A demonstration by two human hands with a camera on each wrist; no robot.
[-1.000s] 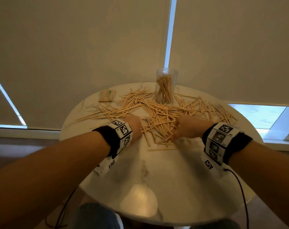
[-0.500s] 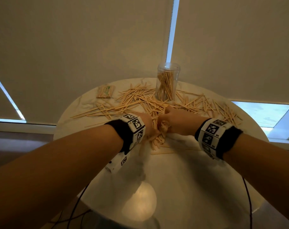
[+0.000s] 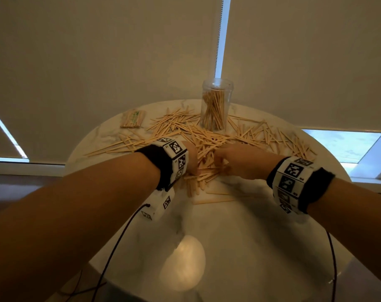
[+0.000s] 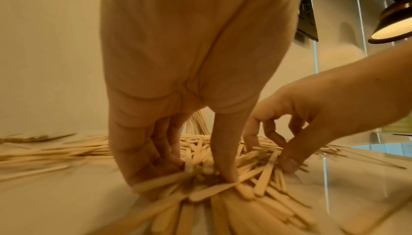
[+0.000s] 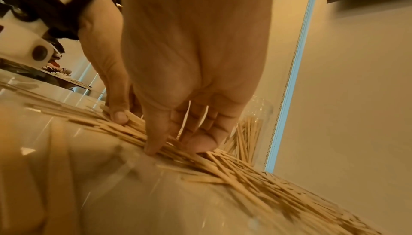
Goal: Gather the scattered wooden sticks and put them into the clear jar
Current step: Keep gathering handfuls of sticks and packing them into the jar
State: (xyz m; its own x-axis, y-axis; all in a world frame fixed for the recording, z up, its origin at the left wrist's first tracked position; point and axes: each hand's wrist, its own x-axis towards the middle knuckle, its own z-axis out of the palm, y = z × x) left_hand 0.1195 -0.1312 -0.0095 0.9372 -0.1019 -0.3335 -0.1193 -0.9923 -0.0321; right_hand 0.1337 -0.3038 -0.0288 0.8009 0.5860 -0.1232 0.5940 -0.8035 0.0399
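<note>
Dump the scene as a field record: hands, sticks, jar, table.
left hand: fingers curled into the sticks pile, thumb pressing on it
right hand: fingers curled, tips in the same pile
sticks: spread across the table, densest between the hands
jar: upright at the far edge, partly filled with sticks
bundle: packed sticks, far left of the table
status: gathering; most sticks not yet in jar

We see matt, pale wooden sticks (image 3: 209, 142) on a glossy marbled table (image 3: 239, 227) beside a smooth clear jar (image 3: 227, 105).
</note>
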